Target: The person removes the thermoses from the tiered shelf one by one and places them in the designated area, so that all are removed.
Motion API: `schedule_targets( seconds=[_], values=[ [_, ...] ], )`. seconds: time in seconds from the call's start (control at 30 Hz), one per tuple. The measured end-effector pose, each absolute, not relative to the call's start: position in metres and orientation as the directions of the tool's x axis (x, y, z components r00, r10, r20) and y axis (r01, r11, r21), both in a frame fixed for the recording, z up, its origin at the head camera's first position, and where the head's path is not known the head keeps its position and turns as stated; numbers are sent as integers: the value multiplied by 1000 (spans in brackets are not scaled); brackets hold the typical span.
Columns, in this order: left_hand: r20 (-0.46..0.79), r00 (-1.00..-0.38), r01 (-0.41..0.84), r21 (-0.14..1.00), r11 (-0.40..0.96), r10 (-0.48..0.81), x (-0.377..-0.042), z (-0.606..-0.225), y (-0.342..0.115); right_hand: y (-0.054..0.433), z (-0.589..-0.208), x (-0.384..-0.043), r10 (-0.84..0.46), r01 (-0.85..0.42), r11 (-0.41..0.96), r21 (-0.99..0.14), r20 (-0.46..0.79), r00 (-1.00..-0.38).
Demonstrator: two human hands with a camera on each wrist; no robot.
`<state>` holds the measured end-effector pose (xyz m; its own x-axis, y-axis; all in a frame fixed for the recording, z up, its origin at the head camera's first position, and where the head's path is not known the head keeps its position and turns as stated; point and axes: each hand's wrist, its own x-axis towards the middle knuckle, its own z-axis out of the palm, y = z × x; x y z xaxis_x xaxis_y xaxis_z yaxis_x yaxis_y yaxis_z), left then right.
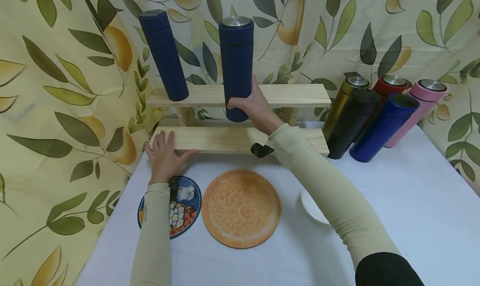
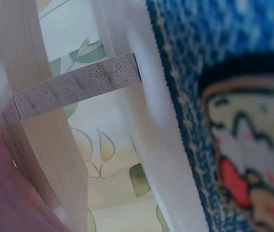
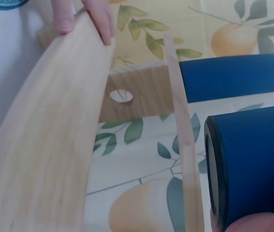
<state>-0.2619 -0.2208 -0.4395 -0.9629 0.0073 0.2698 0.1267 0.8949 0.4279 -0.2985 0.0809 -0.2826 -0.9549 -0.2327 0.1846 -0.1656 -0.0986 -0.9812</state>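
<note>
My right hand (image 1: 258,111) grips a dark blue thermos bottle (image 1: 236,61) near its base, thumb across the front. The bottle stands upright in the air before the upper board of a two-tier wooden rack; its bottom (image 3: 215,169) shows apart from the upper board (image 3: 185,140) in the right wrist view. A matching blue thermos (image 1: 165,56) stands on the upper board's left part. My left hand (image 1: 164,159) rests on the left end of the lower board (image 1: 225,140), fingers extended over it and thumb spread along the front edge.
Gold (image 1: 343,98), black (image 1: 354,123), red (image 1: 390,86), bright blue (image 1: 384,127) and pink (image 1: 416,102) bottles crowd the rack's right side. A round tan mat (image 1: 241,209), a patterned blue mat (image 1: 187,206) and a partly hidden white round thing (image 1: 313,206) lie in front.
</note>
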Motion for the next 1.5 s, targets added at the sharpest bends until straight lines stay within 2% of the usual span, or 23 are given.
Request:
schedule_targets(
  seconds=[0.27,0.7,1.0,1.23,1.5],
  values=[
    [274,-962,127,426,896,6,-263,-437,-221,98,-286,-279,-246,-190,-136,-972,219,-944],
    [265,-964,131,435,891,12,-257,-435,-218,143,-300,-253,-173,-188,-91,-978,202,-964],
    [259,-966,132,451,882,12,-256,-435,-218,180,-310,-237,-145,-129,-67,-989,138,-980],
    [251,-968,126,459,879,8,-254,-435,-217,206,-317,-222,-105,-136,-71,-988,143,-984],
    [262,-965,141,450,882,21,-254,-433,-217,237,-327,-200,-22,-95,-30,-995,96,-995]
  ],
)
